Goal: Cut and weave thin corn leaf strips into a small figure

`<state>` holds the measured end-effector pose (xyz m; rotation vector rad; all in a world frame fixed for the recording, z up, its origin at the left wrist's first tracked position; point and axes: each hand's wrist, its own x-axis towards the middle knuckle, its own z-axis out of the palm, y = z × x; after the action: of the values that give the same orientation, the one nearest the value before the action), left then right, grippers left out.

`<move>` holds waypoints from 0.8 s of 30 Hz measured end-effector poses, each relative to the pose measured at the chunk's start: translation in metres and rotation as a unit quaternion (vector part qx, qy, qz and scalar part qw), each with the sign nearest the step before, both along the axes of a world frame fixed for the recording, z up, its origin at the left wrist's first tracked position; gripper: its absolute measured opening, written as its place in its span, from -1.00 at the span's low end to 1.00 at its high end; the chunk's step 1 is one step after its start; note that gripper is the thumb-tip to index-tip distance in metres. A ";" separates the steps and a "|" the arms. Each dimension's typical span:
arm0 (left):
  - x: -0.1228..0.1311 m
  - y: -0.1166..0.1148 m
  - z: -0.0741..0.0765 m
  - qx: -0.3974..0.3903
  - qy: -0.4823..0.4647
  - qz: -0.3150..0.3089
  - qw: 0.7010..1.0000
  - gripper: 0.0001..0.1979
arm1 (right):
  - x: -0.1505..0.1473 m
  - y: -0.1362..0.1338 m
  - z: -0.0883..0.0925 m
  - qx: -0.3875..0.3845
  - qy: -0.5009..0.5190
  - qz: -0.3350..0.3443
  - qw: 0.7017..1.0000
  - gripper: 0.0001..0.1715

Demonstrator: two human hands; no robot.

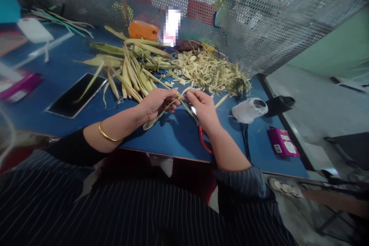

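Thin strips of dried plant husk (186, 102) cross between my two hands above the blue table (173, 138). My left hand (158, 102), with a gold bangle on the forearm, pinches the strips, and one end loops down below its fingers. Thumb and forefinger of my right hand (203, 107) close on the same strips from the other side. Under the right hand and wrist shows the red handle (204, 140) of a tool, mostly hidden; whether the hand touches it I cannot tell. Just beyond the left hand lies a bundle of long dried husks (132, 75).
A heap of husk scraps (210, 71) lies behind my hands, before a perforated metal screen (259, 27). A black phone (76, 96) is at left. At right are a white cylindrical object (249, 110) and a purple packet (284, 142). An orange packet (143, 30) stands behind.
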<state>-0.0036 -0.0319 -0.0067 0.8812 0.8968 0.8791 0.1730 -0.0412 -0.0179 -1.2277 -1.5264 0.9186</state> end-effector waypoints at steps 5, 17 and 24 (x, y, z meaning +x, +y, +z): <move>0.005 -0.008 -0.001 0.048 0.079 -0.009 0.996 -0.71 | -0.005 -0.001 0.002 -0.130 0.166 0.041 0.977 -0.71; 0.008 -0.006 -0.003 0.052 0.092 -0.020 0.994 -0.81 | -0.013 0.002 -0.010 -0.056 0.164 -0.066 0.983 -0.67; 0.003 -0.003 0.001 0.020 0.054 0.033 0.998 -0.70 | 0.001 0.002 0.002 -0.060 0.016 0.051 0.997 -0.56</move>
<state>-0.0005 -0.0349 -0.0053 0.9458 1.0100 0.9149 0.1739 -0.0394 -0.0161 -1.2222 -1.5391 1.1058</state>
